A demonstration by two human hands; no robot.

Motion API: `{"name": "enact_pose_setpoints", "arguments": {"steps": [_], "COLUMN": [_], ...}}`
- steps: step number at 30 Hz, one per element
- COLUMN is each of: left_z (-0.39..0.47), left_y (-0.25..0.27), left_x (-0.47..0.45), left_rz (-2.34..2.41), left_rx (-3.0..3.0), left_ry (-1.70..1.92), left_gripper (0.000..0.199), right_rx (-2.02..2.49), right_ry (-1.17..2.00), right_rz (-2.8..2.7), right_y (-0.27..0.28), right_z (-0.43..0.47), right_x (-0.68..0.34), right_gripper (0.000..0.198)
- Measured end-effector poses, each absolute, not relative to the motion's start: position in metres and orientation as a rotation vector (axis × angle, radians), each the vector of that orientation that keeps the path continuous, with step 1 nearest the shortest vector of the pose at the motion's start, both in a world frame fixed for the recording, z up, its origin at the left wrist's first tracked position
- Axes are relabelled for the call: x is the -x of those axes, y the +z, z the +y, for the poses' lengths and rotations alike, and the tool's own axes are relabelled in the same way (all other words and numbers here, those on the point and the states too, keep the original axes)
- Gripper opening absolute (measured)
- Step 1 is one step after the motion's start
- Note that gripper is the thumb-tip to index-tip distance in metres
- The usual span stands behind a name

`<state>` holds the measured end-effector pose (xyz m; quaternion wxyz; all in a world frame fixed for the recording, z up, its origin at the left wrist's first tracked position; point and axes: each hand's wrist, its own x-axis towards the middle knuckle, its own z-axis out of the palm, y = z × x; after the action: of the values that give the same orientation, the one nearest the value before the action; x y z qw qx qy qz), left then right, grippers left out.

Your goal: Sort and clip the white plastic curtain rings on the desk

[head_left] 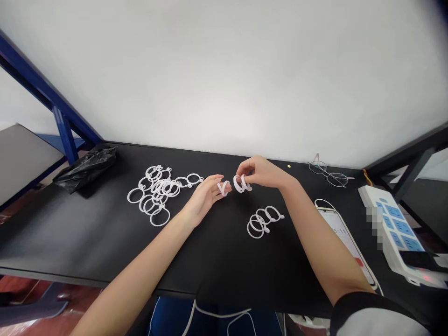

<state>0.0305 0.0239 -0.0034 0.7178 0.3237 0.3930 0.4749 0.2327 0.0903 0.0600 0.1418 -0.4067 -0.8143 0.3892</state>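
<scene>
white round plastic rings are pinched by the right hand; the left hand holds more rings; a ring pile lies at nine o'clock.

My left hand and right hand hold white rings; a ring pile (rather jumbled) lies left of my grip.

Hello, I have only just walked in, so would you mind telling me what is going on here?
A person is handling white rings over a black table. The left hand holds one or more rings, and the right hand holds others just beside it; the exact numbers are hard to tell. A larger pile lies left of the hands, and a smaller group lies nearer the person, below the right hand.
</scene>
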Motion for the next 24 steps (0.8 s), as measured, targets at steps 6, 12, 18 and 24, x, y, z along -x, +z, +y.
{"name": "enact_pose_setpoints", "arguments": {"steps": [6, 12, 18, 24], "left_z": [0.021, 0.019, 0.019, 0.018], "left_y": [0.002, 0.004, 0.005, 0.005], "left_x": [-0.026, -0.027, -0.026, -0.026], "left_rz": [0.829, 0.754, 0.722, 0.66], "left_rx": [-0.727, -0.742, -0.732, -0.745], "left_ry": [0.969, 0.952, 0.962, 0.954], "left_gripper": [0.038, 0.041, 0.039, 0.038], "right_rx": [1.157, 1.155, 1.161, 1.064], "right_ry": [1.17, 1.184, 1.48, 1.604], "right_rz": [-2.345, -2.305, -2.172, -2.039], "right_y": [0.053, 0.049, 0.052, 0.054], "right_z": [0.087, 0.085, 0.085, 0.087], "right_x": [-0.22, -0.213, -0.213, -0.218], "right_gripper": [0.014, 0.015, 0.018, 0.023]}}
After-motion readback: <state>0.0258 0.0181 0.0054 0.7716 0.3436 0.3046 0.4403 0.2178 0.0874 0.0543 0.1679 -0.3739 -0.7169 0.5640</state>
